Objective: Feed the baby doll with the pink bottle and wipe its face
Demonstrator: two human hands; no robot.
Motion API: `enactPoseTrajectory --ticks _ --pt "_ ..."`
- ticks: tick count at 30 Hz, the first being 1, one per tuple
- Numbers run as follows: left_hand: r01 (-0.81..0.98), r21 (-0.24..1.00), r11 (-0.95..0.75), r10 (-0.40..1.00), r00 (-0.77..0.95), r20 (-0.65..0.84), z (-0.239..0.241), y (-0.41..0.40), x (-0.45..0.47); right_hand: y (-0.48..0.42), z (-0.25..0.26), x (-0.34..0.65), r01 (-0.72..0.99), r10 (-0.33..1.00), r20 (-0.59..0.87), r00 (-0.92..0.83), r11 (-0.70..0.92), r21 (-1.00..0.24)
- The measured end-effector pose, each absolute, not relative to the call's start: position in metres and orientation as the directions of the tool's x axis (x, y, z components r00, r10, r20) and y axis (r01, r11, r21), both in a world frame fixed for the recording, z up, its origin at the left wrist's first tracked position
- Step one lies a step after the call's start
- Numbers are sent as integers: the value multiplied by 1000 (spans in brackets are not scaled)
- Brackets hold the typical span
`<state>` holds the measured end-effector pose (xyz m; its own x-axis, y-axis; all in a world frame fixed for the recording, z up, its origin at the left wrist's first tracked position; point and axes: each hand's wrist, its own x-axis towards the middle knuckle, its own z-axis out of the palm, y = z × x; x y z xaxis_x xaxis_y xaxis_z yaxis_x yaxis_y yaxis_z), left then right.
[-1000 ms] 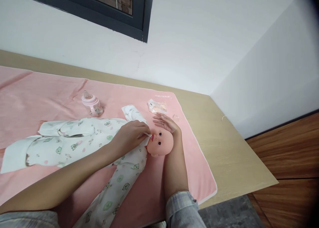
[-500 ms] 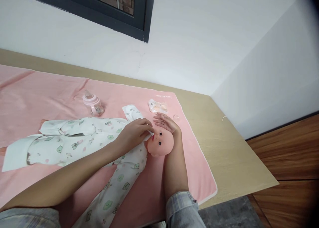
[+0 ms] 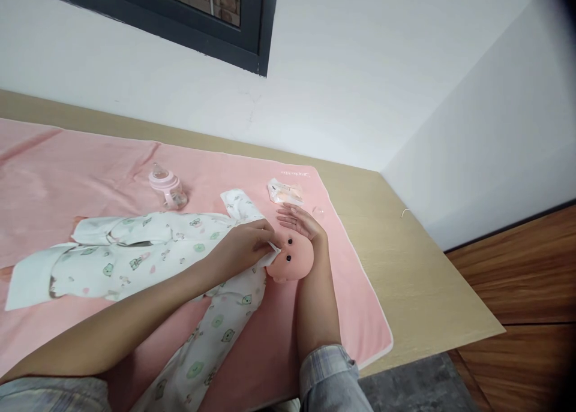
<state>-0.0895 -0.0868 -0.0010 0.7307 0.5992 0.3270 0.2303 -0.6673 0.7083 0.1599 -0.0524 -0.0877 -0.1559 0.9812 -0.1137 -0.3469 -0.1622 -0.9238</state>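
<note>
A baby doll (image 3: 294, 260) in a white printed sleepsuit (image 3: 175, 244) lies on its back, its bald head to the right. My left hand (image 3: 245, 244) is closed in a pinch on a small white wipe (image 3: 270, 256), held against the doll's mouth and hiding it. Beyond the doll's head lies my right hand (image 3: 301, 221), its fingers stretched out and holding nothing. My right forearm and wrist rest along the top of the head.
A pink blanket (image 3: 112, 166) covers much of the wooden table (image 3: 400, 280). On it stand a pink baby bottle (image 3: 167, 187) and a plastic packet (image 3: 285, 191), with a small clear item (image 3: 317, 211) nearby. A white wall and dark window frame (image 3: 252, 37) rise behind.
My left hand has shifted slightly, and more of the white wipe now shows over the doll's mouth. The right hand and the doll have stayed in place.
</note>
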Motion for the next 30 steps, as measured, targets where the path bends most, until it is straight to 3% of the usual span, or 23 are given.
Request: enactPoseTrajectory --ticks 16,20,24,30 --pt "310 687 -657 659 679 324 -4 -84 -87 -51 -88 161 -338 981 -125 -148 -169 -926" --pt "319 730 -604 664 709 240 9 -84 -95 -54 -85 158 -344 983 -125 -133 -164 -924" --pt "414 684 -600 660 740 131 16 -84 -103 -53 -87 159 -339 984 -116 -137 -157 -928" --pt "463 634 -620 663 741 106 10 -84 -101 -51 -90 161 -330 981 -112 -157 -159 -930"
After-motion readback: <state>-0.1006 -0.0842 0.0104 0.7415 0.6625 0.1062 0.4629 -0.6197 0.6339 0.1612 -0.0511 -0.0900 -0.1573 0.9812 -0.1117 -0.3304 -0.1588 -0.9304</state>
